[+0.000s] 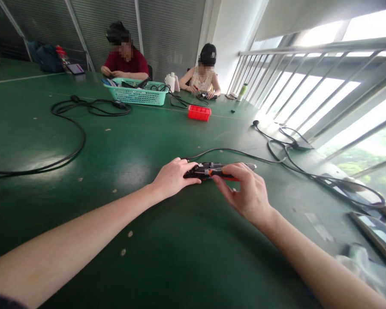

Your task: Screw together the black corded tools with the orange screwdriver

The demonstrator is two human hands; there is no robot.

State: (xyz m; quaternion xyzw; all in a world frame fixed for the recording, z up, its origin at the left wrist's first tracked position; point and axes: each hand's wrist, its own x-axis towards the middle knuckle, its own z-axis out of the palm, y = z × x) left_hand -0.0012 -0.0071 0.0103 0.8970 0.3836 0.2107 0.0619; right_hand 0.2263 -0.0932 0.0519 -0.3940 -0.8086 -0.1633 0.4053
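A long, narrow black device (207,165) lies on the green table in front of me, its casing showing uneven dark parts; its exact kind I cannot make out. My left hand (173,178) grips the device's left end between thumb and fingers. A slim black-and-orange screwdriver (216,173) is pinched in my right hand (247,191), lying low across the device and pointing left. Its tip is hard to make out against the dark parts. Beyond my right fingers a small silvery end (252,166) sticks out. A black cord (231,149) runs from near my left fingertips to the right.
Ahead stand a red box (199,113) and a mint basket (138,94) filled with tools and cables. Black cables (83,137) loop at left, others (287,148) at right beside the railing (309,56). Two people (125,56) sit across the table. A framed tablet-like object (376,231) lies at right.
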